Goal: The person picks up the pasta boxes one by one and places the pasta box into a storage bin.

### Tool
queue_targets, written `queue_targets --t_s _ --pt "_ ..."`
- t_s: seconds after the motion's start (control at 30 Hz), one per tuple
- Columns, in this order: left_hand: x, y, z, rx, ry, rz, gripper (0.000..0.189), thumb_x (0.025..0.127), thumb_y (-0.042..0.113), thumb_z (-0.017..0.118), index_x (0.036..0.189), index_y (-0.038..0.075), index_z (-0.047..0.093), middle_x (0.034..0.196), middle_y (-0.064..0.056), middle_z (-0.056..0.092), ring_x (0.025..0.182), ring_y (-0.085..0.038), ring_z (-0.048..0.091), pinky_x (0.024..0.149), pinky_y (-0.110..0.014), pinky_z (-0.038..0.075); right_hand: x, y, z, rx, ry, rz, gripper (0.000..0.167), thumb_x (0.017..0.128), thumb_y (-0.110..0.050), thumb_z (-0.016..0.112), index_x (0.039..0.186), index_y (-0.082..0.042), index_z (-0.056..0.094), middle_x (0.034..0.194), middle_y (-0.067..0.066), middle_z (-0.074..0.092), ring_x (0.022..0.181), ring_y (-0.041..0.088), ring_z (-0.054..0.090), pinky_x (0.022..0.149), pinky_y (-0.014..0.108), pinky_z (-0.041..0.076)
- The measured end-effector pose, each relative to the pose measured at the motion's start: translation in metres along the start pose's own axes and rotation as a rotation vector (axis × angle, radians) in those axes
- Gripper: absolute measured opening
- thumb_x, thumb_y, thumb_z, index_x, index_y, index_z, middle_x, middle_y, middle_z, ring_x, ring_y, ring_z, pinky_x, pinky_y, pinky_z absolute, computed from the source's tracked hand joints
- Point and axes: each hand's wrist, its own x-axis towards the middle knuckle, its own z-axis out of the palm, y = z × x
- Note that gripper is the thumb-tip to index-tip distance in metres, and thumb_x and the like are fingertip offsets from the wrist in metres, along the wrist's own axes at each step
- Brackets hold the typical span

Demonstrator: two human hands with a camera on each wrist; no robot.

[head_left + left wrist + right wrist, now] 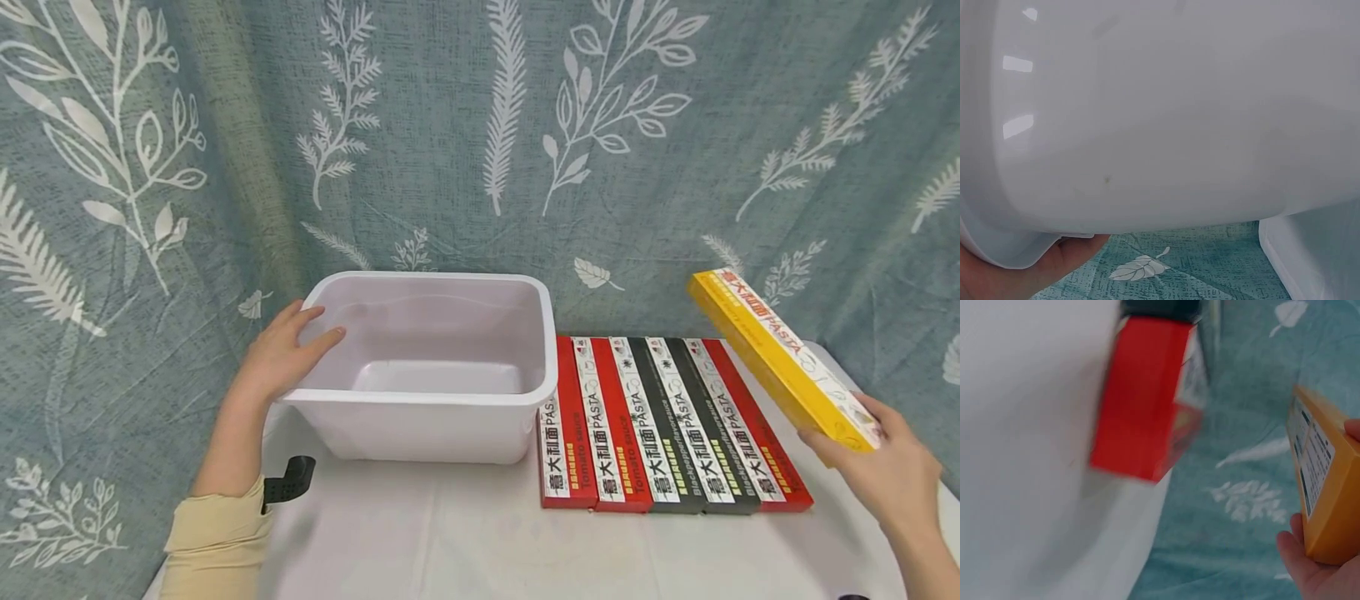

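In the head view my right hand (pixel 885 467) grips the near end of a yellow pasta box (pixel 780 354), holding it tilted above the right end of a row of pasta boxes. The right wrist view shows fingers and thumb around this yellow box (pixel 1322 481). My left hand (pixel 281 354) holds the left rim of a white plastic bin (pixel 420 429), thumb over the inner side. The bin's visible interior holds nothing. In the left wrist view the bin's outer wall (pixel 1147 112) fills most of the picture, and part of the left hand (pixel 1041 272) shows under the rim.
Right of the bin, red pasta boxes (pixel 630 462) and black pasta boxes (pixel 675 467) lie side by side, with another red box (pixel 783 483) at the right end. A white cloth (pixel 480 533) covers the table. A patterned teal curtain (pixel 435 125) hangs behind.
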Motion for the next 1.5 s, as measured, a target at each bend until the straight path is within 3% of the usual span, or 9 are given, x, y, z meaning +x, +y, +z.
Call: queue_targets --t_s 0.1,0.17,0.23,0.37,0.57,0.93,1.23,1.5 --pt "-0.001 0.000 0.000 -0.004 0.001 -0.005 0.078 0.100 0.053 0.043 0.151 -0.003 0.028 0.159 -0.028 0.003 0.141 -0.054 0.009 0.103 -0.074 0.014 -0.007 -0.015 0.001 0.049 -0.021 -0.070 0.091 0.085 -0.038 0.073 0.153 -0.001 0.025 0.139 0.036 0.037 0.113 0.049 0.037 0.078 0.035 0.045" --pt "-0.001 0.000 0.000 -0.010 0.001 -0.007 0.078 0.099 0.053 0.044 0.151 -0.003 0.028 0.159 -0.028 0.003 0.141 -0.054 0.008 0.103 -0.074 0.013 -0.011 -0.026 0.003 0.068 -0.040 -0.114 0.088 0.085 -0.037 0.073 0.152 -0.003 0.028 0.138 0.034 0.040 0.110 0.047 0.040 0.062 0.022 0.042" --pt "-0.001 0.000 0.000 -0.013 0.003 -0.009 0.078 0.099 0.053 0.044 0.151 -0.003 0.028 0.159 -0.027 0.003 0.141 -0.054 0.008 0.103 -0.074 0.013 -0.014 -0.037 0.004 0.091 -0.065 -0.153 0.086 0.085 -0.037 0.074 0.152 -0.005 0.030 0.136 0.031 0.042 0.107 0.044 0.043 0.059 0.017 0.039" --pt "-0.002 -0.001 0.001 -0.013 0.008 -0.011 0.078 0.099 0.054 0.044 0.151 -0.003 0.028 0.159 -0.027 0.004 0.141 -0.054 0.009 0.103 -0.074 0.013 -0.021 -0.060 0.008 0.125 -0.106 -0.231 0.082 0.083 -0.038 0.076 0.150 -0.010 0.037 0.133 0.025 0.049 0.101 0.031 0.048 0.064 0.025 0.043" --pt "-0.004 -0.001 0.001 -0.020 0.005 -0.021 0.079 0.099 0.054 0.044 0.151 -0.003 0.028 0.159 -0.027 0.004 0.140 -0.055 0.008 0.103 -0.074 0.014 -0.031 -0.089 0.012 0.200 -0.155 -0.391 0.077 0.082 -0.034 0.079 0.147 -0.016 0.043 0.126 0.017 0.054 0.081 0.009 0.052 0.055 0.024 0.050" --pt "-0.003 -0.003 0.001 -0.024 -0.001 -0.029 0.080 0.099 0.056 0.043 0.152 -0.002 0.027 0.159 -0.027 0.003 0.141 -0.054 0.007 0.104 -0.074 0.013 -0.045 -0.144 0.033 0.245 -0.209 -0.675 0.072 0.075 -0.027 0.086 0.140 -0.019 0.055 0.125 0.006 0.054 0.093 0.017 0.048 0.066 0.016 0.047" --pt "-0.002 -0.002 -0.002 -0.021 0.000 -0.026 0.080 0.098 0.056 0.043 0.152 -0.002 0.027 0.159 -0.027 0.004 0.141 -0.054 0.008 0.104 -0.074 0.013 -0.046 -0.190 0.053 0.358 -0.285 -0.743 0.067 0.074 -0.029 0.087 0.134 -0.021 0.060 0.116 0.000 0.059 0.085 0.017 0.057 0.064 0.019 0.052" --pt "-0.001 0.001 -0.003 -0.026 0.003 -0.016 0.079 0.099 0.055 0.044 0.152 -0.002 0.028 0.159 -0.027 0.004 0.142 -0.053 0.008 0.105 -0.073 0.012 -0.045 -0.228 0.071 0.388 -0.266 -0.811 0.063 0.071 -0.031 0.089 0.127 -0.022 0.062 0.109 -0.002 0.062 0.076 0.018 0.057 0.060 0.025 0.050"
